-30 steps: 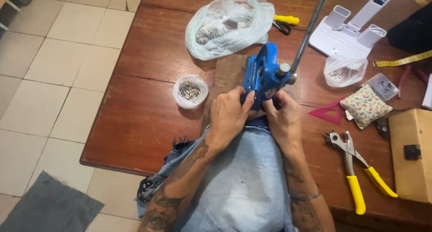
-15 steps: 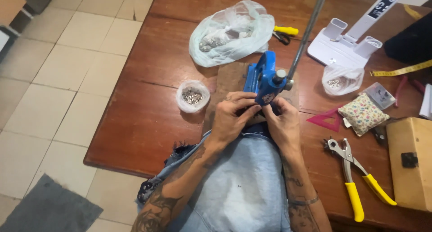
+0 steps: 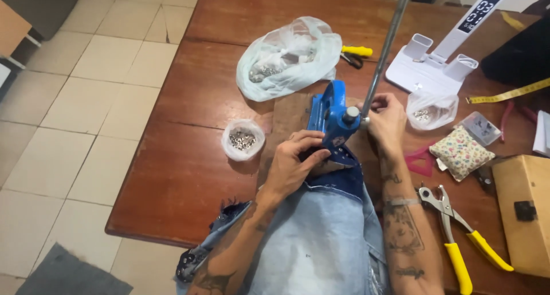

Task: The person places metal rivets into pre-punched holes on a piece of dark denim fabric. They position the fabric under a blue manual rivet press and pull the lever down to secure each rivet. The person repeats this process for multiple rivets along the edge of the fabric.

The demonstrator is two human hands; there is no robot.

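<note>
Blue hand press (image 3: 330, 114) stands upright on a board near the table's middle, its long metal lever (image 3: 385, 48) slanting up and away from the person. Denim garment (image 3: 321, 232) runs lengthwise from the table's near edge to the press base. Left hand (image 3: 295, 163), fingers curled, pins the denim edge flat under the press head, directly in front of it. Right hand (image 3: 387, 117) lies just right of the press, closed around the lever's lower end; both hands about equally near. Small cup of metal studs (image 3: 243, 139) left; yellow-handled pliers (image 3: 458, 238) right.
</note>
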